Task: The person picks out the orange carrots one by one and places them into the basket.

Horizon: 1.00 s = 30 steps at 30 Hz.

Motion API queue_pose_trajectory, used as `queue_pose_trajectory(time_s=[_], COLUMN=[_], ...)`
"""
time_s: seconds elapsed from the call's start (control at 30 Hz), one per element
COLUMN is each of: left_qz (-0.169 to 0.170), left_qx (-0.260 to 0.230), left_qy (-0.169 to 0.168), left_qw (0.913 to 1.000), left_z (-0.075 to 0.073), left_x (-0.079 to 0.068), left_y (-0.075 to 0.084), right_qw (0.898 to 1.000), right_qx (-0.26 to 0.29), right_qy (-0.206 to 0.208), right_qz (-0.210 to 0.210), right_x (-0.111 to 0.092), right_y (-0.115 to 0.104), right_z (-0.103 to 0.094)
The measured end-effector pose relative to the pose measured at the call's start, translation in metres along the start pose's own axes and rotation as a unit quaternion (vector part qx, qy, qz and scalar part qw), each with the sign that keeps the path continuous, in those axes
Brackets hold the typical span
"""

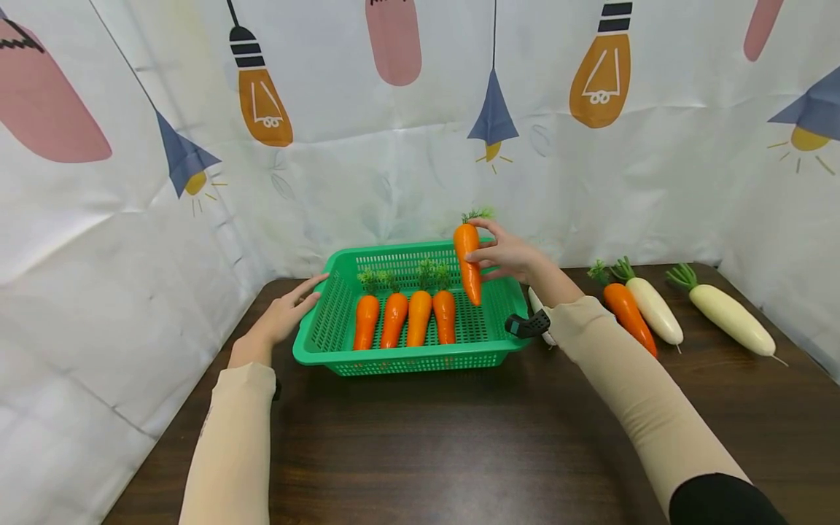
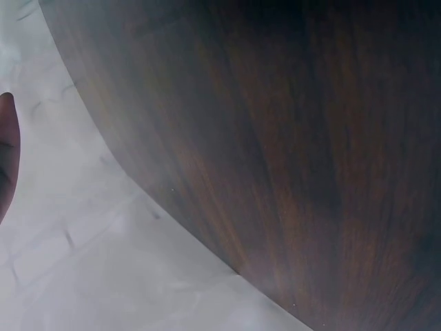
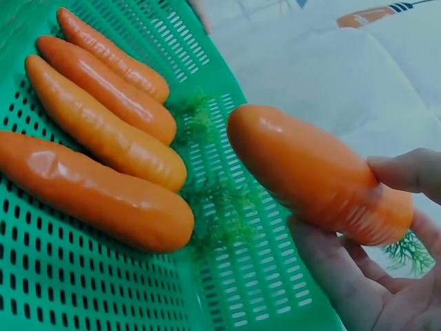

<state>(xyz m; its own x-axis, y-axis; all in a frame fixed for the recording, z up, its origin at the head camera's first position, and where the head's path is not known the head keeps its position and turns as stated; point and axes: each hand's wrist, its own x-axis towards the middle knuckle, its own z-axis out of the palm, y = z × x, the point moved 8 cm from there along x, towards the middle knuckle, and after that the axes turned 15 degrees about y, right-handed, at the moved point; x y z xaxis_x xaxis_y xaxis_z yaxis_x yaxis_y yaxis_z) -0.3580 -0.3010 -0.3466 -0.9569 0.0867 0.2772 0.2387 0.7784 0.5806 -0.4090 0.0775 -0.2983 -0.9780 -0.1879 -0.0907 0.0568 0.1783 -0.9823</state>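
Note:
My right hand (image 1: 508, 257) pinches an orange carrot (image 1: 467, 255) with green leaves over the right part of a green plastic basket (image 1: 400, 359). Seen in the right wrist view, thumb and fingers grip the carrot (image 3: 310, 165) near its leafy end, its other end pointing away from the palm. Several more carrots (image 1: 418, 317) lie side by side on the basket floor, leaves to the back. At the basket's left rim is my left hand (image 1: 287, 310), fingers extended along the edge. Only a bit of a finger (image 2: 8, 152) shows in the left wrist view.
To the right on the dark wooden table (image 1: 420, 437) lie another carrot (image 1: 630, 317) and two white radishes, one beside it (image 1: 655, 310) and one farther right (image 1: 731, 317). A third white radish (image 1: 538, 302) is partly hidden behind my right wrist. A patterned cloth (image 1: 420, 182) hangs behind.

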Motion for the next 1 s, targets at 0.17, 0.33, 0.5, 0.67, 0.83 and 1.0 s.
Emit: queue_pose_trajectory(time_s=[0.17,0.33,0.5,0.67,0.83,1.0], left_qz=[0.0,-0.001,-0.001,0.0,0.0,-0.002], left_qx=[0.003,0.001,0.0,-0.005,-0.004,-0.006], left_qy=[-0.001,-0.001,0.0,0.001,0.0,0.001], left_qw=[1.0,1.0,1.0,1.0,1.0,1.0], left_z=[0.0,0.0,0.001,0.001,0.002,0.002], left_x=[0.0,0.0,0.0,0.0,0.001,0.002], left_y=[0.0,0.0,-0.001,-0.001,-0.002,-0.004], right_qw=[1.0,0.998,0.997,0.997,0.997,0.996], right_qx=[-0.021,-0.056,-0.066,-0.071,-0.073,-0.089], right_qy=[0.0,-0.015,-0.03,-0.034,-0.023,-0.02], right_qz=[-0.011,-0.019,-0.011,-0.004,0.009,0.022], right_x=[0.005,0.008,0.01,0.013,0.016,0.019], right_y=[0.004,0.006,0.009,0.012,0.017,0.022], right_z=[0.007,0.018,0.026,0.031,0.033,0.034])
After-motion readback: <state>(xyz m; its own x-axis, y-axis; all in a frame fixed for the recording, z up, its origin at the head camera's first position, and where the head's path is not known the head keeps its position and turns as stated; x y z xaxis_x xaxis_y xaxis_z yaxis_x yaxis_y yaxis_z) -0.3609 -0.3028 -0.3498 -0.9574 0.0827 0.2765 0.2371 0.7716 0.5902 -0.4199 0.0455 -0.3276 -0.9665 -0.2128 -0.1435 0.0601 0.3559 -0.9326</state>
